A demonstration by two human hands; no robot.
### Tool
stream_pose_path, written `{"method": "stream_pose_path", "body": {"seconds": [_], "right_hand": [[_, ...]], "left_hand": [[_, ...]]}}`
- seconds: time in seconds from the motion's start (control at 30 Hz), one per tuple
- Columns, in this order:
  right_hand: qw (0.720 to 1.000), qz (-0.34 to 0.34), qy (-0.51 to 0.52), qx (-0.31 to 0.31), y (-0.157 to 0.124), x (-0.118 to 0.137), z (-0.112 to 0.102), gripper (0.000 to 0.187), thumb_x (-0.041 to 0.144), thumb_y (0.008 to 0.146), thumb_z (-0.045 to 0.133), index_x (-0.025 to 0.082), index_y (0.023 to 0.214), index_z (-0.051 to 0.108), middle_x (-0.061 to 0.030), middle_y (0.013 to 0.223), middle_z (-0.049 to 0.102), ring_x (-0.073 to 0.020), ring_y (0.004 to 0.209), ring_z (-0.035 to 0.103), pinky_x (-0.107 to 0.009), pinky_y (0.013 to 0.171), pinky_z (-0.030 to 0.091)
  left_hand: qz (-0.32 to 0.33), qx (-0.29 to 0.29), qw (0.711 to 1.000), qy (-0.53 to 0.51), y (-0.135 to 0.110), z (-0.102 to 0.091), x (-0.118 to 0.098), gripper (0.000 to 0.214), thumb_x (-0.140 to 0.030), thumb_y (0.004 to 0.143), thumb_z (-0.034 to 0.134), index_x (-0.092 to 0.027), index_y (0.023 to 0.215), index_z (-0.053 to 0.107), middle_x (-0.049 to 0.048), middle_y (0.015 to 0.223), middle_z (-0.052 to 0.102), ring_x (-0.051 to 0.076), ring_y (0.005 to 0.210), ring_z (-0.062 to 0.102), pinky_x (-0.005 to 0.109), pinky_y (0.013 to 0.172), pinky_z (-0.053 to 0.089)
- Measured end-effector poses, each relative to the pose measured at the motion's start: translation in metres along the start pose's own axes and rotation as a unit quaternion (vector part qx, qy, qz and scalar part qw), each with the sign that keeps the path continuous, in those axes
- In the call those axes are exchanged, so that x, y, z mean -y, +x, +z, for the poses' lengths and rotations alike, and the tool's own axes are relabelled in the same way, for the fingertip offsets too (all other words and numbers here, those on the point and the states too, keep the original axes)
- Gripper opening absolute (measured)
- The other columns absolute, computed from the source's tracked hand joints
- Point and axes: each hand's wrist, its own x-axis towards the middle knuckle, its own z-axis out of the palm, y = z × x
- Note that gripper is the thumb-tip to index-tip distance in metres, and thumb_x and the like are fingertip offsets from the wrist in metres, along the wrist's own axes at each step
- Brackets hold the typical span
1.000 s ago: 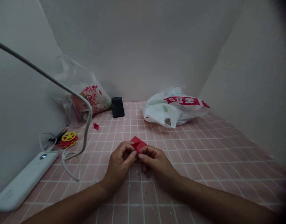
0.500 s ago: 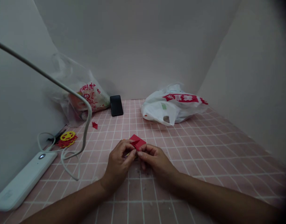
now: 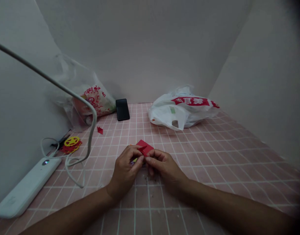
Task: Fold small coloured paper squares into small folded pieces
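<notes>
Good work on the small red paper [image 3: 148, 147] probably depends on keeping its edges lined up and pressing the fold evenly beside the raised flap [image 3: 142, 148], since tugging the two sides apart could skew the crease. The left grip [image 3: 126, 163] pinches its near left side and the right grip [image 3: 164, 164] pinches its near corner, the two nearly touching. Both forearms [image 3: 77, 209] angle inward over the table [image 3: 142, 199], the paper centred just ahead of them.
</notes>
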Motion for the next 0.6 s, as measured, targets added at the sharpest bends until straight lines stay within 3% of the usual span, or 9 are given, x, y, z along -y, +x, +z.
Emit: {"method": "stream_pose_path", "body": {"seconds": [0.37,0.6], "right_hand": [[1.0,-0.005,0.0,0.001,-0.0003,0.0013,0.0009,0.023,0.037,0.077,0.07,0.019,0.074,0.056,0.0067,0.051,0.053,-0.0078,0.041,0.045,-0.022,0.043,0.036],[1.0,0.005,-0.006,-0.001,0.0,0.0028,0.0025,0.019,0.032,0.075,0.068,0.018,0.071,0.056,0.0061,0.048,0.052,-0.0081,0.041,0.044,-0.021,0.042,0.033]], "left_hand": [[-0.007,0.009,1.0,-0.016,-0.0004,-0.0002,0.0001,0.01,-0.015,0.087,0.059,-0.021,0.081,0.063,0.0072,0.102,0.066,0.022,0.105,0.06,0.033,0.089,0.045],[-0.092,-0.007,0.989,-0.115,-0.0008,0.0026,0.0044,0.007,-0.021,0.085,0.063,-0.02,0.078,0.063,0.0056,0.101,0.065,0.021,0.105,0.058,0.032,0.09,0.042]]}}
